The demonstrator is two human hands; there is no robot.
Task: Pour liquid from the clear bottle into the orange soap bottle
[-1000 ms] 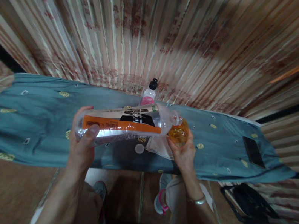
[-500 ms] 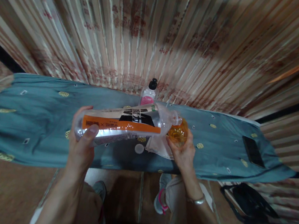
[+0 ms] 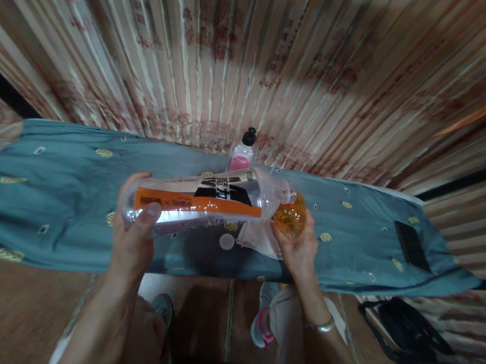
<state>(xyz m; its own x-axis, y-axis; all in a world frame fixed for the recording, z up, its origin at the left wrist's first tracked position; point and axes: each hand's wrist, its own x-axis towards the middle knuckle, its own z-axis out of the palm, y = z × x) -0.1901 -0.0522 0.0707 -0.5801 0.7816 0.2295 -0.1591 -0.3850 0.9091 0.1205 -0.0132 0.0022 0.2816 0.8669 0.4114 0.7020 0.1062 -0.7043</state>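
A large clear plastic bottle (image 3: 202,203) with an orange, black and white label lies nearly level in the air, its neck to the right. My left hand (image 3: 136,232) is wrapped round its base, thumb on top. At the bottle's mouth is a small amber container (image 3: 289,216), gripped from the right by my right hand (image 3: 301,248). The mouth overlaps the container's upper part; whether they touch I cannot tell. Below the bottle, a round white cap (image 3: 227,241) rests on the blue cloth beside a pale cloth or bag (image 3: 259,239).
Behind the large bottle stands a clear pump bottle (image 3: 242,154) with a black top and pink label. A dark phone (image 3: 412,246) lies on the right of the blue-covered table (image 3: 60,188). Pleated curtains (image 3: 255,53) hang behind. A black bag (image 3: 409,331) is at lower right.
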